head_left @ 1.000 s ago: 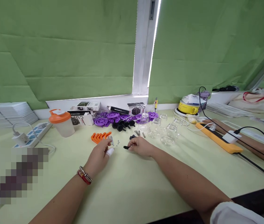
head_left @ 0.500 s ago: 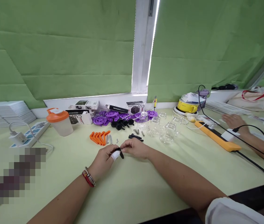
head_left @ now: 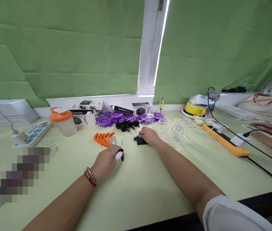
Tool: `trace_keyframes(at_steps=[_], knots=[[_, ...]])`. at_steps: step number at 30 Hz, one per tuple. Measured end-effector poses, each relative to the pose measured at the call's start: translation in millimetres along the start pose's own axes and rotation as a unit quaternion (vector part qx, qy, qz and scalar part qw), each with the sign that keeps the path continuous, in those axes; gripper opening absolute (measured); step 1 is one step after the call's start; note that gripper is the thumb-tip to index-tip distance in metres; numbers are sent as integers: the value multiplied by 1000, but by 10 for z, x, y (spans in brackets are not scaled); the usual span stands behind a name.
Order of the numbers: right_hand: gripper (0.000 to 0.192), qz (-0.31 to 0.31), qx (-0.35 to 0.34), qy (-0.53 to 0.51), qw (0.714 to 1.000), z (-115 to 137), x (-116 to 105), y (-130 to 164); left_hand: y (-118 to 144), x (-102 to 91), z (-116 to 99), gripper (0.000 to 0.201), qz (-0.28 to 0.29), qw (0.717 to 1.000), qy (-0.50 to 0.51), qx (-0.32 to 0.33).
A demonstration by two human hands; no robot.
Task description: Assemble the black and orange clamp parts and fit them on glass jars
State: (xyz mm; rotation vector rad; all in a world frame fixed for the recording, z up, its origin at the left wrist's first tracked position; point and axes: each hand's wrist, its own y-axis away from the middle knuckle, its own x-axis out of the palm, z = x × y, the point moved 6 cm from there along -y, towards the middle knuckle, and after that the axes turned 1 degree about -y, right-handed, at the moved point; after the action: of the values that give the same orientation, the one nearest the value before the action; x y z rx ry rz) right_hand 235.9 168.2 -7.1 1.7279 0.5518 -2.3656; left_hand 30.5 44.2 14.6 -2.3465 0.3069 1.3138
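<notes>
Left hand (head_left: 105, 162) grips black piece (head_left: 122, 156), likely light, stiff, best end-held; right hand (head_left: 150, 136), black rods (head_left: 139, 140) beside its fingers, grip unclear.

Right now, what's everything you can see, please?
Blinds: two, green, back
Table: one, pale green, underneath
Stacks: two, white, left and right
Shaker bottle: one, clear and orange, left
Power strips: two, white left, orange right
Boxes: at least three, black and white, back
Discs: several, purple, before the boxes
Knobs: several, black, middle
Hooks: several, orange, left of centre
Pins: a few, silver, by the hooks
Glass jars: about five, clear, right of centre
Pot: one, yellow, back right
Tool: one, yellow, back
Bag: one, white and red, far right
Black bars: a few, black, centre
Black piece: one, black, centre
Other person's hands: two, right edge
Left hand: one, thumb covered white, gripping the black piece
Right hand: one, bare, at the black bars
</notes>
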Motion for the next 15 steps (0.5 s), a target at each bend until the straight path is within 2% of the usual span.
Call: trace_keyframes(at_steps=[15], knots=[[23, 15, 26, 53, 998, 1, -35, -55, 0, 0, -24, 26, 10, 1000, -9, 14]])
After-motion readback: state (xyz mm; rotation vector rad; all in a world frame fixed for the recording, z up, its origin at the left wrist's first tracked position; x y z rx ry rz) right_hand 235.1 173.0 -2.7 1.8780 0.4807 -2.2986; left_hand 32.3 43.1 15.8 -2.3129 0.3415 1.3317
